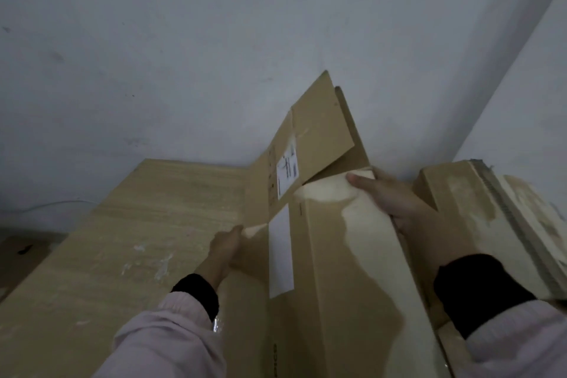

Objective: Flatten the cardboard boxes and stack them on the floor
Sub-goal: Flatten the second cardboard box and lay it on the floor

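A long brown cardboard box point(346, 270) with white labels stands in front of me, its far flaps point(319, 135) folded up against the wall. My left hand point(225, 247) grips the box's left edge near a white label. On the right, my right hand point(395, 202) clamps the top right edge of the box, thumb on top. Both sleeves are pale pink with black cuffs.
A wooden tabletop point(122, 239) with white smears lies to the left under the box. A stack of flattened cardboard point(497, 218) stands at the right. A grey wall point(214, 40) runs behind, meeting a corner at the right. Dark floor point(21, 252) shows at far left.
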